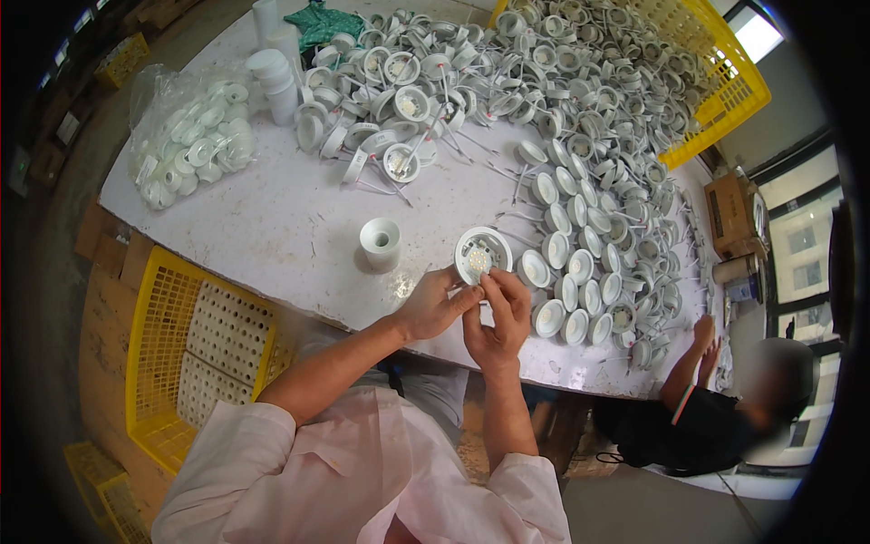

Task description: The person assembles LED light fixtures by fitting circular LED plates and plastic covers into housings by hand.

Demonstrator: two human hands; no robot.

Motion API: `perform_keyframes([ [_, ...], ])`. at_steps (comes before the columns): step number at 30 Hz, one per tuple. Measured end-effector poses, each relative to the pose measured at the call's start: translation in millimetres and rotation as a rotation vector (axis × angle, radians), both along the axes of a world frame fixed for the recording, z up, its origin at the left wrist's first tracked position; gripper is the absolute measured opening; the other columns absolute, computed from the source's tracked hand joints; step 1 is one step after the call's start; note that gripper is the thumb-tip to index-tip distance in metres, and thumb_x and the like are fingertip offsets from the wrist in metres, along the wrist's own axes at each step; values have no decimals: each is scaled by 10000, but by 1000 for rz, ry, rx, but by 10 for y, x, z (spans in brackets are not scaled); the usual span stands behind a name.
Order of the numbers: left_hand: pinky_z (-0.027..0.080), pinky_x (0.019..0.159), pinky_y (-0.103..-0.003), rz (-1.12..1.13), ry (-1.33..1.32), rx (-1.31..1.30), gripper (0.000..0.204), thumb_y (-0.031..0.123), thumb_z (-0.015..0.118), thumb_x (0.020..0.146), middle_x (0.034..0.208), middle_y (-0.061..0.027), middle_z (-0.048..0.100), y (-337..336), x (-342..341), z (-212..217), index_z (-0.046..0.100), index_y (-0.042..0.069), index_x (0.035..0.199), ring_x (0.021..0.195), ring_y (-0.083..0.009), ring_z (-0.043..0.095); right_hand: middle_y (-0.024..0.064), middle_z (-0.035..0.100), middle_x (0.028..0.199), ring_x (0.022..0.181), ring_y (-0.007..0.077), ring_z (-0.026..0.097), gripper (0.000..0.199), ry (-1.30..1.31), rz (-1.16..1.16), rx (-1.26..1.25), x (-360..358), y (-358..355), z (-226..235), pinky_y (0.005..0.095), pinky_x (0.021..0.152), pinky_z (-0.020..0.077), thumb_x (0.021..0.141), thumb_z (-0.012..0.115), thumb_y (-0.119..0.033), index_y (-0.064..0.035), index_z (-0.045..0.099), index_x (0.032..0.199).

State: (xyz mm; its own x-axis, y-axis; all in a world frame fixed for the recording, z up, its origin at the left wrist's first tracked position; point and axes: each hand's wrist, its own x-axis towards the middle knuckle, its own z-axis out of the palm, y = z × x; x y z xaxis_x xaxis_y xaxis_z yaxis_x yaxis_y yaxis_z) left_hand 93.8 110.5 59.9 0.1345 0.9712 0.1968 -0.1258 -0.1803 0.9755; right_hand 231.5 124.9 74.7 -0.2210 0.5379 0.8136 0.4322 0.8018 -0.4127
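Over the near edge of the table I hold a round white downlight housing (459, 253), its open face turned up and a pale board with small yellowish dots inside. My left hand (433, 306) is closed on its lower left rim. Fingers of my right hand (500, 319) are pinched together at the near rim and reach over the board; whether they grip a small part there is hidden. Just left of the housing stands a white hollow cylinder (381, 241) on the tabletop. To the right lie rows of similar housings with white covers (580, 265).
Wired housings (412, 103) pile up across the back, spilling from a yellow crate (739, 86). A clear bag of white round covers (197, 145) and stacked white cylinders (272, 82) sit at left. A yellow basket (149, 340) is below left; a co-worker (716, 417) works at right.
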Motion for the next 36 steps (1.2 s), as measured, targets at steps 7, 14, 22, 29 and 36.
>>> perform_keyframes([
  [7,435,917,-312,-108,22,-54,447,320,493,930,1116,-132,656,-188,-268,-154,562,-4,1230,1030,-178,588,80,619,1074,729,76,567,344,568,140,-947,141,64,-9,216,631,478,838,603,33,30,601,1182],
  [14,476,828,-323,25,148,-58,378,312,588,889,970,-127,676,-319,-337,-248,624,10,1113,903,-196,625,-4,636,835,628,-2,446,265,337,78,-956,-76,-36,-151,163,548,359,845,647,-22,14,648,1107],
  [22,489,788,-322,229,219,24,417,281,729,795,920,-128,671,-418,-231,-264,619,3,1087,855,-196,623,-3,636,813,638,17,460,206,331,11,-861,-229,-65,-184,176,559,374,849,639,-24,24,649,1049],
  [29,493,803,-289,174,-26,-124,429,216,664,861,1030,-114,640,-493,-232,-257,544,-50,1175,901,-150,611,0,631,804,633,19,456,183,356,14,-838,-320,-56,-304,179,552,371,854,642,-39,23,647,1026],
  [36,528,795,-278,123,-246,-290,371,99,579,906,1082,-107,615,-545,-393,-234,496,-63,1230,939,-144,616,23,614,762,605,50,471,200,247,-18,-867,-481,-115,-297,209,539,386,844,651,-47,14,649,1034],
])
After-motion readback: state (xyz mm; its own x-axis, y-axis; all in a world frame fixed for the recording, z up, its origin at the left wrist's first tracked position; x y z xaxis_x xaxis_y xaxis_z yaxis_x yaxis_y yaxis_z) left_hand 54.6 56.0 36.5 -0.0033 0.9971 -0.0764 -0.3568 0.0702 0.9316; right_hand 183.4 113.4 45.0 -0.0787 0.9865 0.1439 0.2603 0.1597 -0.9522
